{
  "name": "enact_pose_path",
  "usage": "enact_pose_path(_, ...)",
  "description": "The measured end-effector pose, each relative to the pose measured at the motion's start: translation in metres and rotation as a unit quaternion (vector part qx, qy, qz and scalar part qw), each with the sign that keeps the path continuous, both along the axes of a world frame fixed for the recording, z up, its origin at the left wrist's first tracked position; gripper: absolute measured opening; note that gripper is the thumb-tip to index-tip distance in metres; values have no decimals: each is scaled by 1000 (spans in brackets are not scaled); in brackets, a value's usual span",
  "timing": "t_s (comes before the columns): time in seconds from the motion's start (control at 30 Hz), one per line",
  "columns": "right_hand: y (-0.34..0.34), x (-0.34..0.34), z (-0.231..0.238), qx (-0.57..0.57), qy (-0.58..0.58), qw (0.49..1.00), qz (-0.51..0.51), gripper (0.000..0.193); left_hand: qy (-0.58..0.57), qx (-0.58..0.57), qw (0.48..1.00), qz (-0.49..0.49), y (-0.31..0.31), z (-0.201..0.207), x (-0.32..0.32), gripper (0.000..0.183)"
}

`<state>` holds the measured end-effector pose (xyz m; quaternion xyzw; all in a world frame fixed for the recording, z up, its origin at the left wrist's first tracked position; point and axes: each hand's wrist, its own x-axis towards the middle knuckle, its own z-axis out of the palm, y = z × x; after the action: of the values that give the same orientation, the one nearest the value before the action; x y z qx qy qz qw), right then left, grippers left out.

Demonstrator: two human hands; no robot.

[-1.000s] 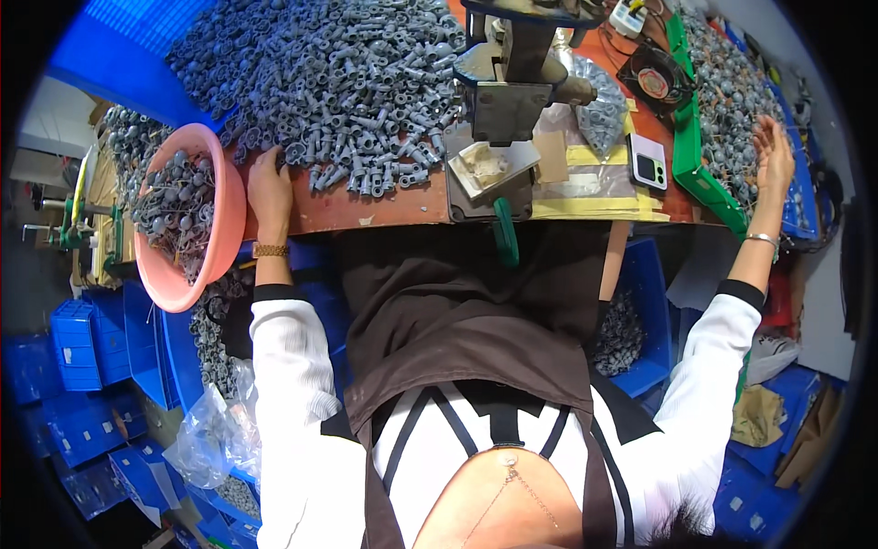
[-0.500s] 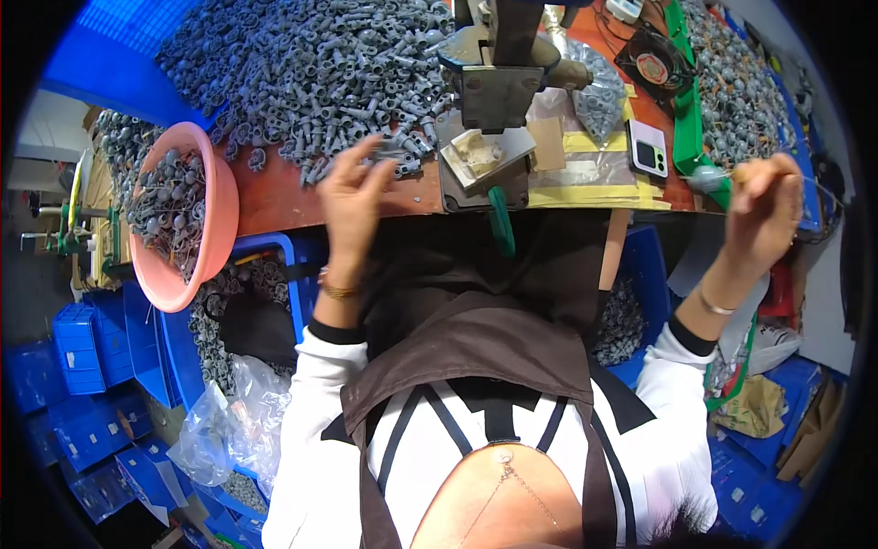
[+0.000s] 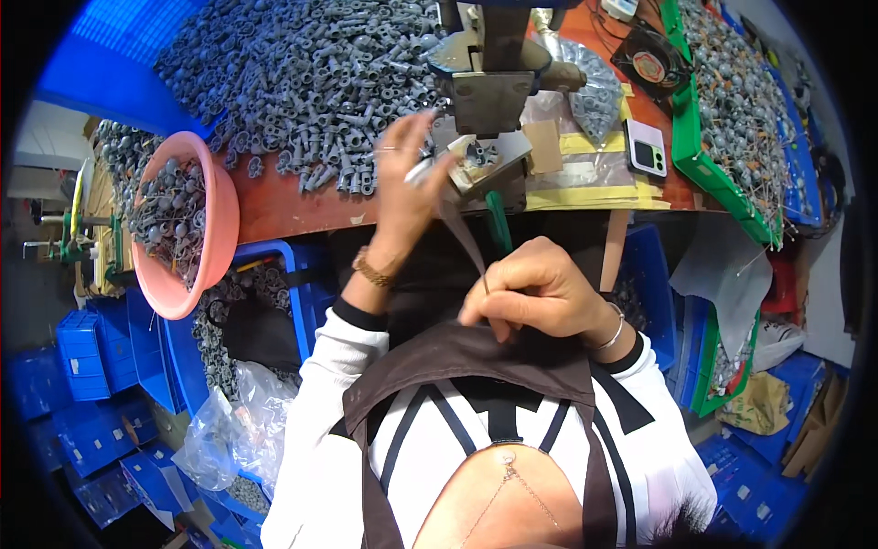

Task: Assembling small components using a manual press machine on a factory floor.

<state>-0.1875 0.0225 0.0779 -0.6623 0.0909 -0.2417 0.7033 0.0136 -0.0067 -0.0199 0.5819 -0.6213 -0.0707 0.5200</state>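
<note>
The left hand (image 3: 407,194) is raised over the front edge of the red-brown tabletop (image 3: 279,206), its thumb and fingers drawn in around a small light-grey plastic piece (image 3: 420,171). The piece sits between the fingertips, just left of a pale block-shaped fixture (image 3: 510,154) under a dark metal press (image 3: 494,105); its exact shape is blurred.

The right hand (image 3: 540,291) is lower and nearer the body, in front of the brown cloth apron (image 3: 457,355), with thumb and forefinger pinched on the lower end of a thin, blurred dark strand (image 3: 466,238). The strand slants up and left toward the left hand; whether it joins the grey piece cannot be told.

A green handle (image 3: 497,222) hangs from the tabletop edge, between the hands and the press. Beyond the left hand spreads a large heap of grey plastic fittings (image 3: 311,91). A round pink plastic basin (image 3: 227,215) of grey wired parts stands farther left.
</note>
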Motion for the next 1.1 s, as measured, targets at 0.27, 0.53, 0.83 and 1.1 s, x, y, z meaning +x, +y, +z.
enact_pose_path(0.27,5,23,-16,118,61,991,28,17,-226,67,941,244,-19,-11,133,31)
enact_pose_path(0.53,-3,42,-44,296,63,950,-81,24,259,16,961,97,-2,5,102,16)
enact_pose_path(0.83,-8,64,-68,299,49,942,-146,30,594,69,800,-49,37,19,43,21)
enact_pose_path(1.1,-5,62,-65,215,84,957,-179,31,396,12,918,-5,36,30,29,15)
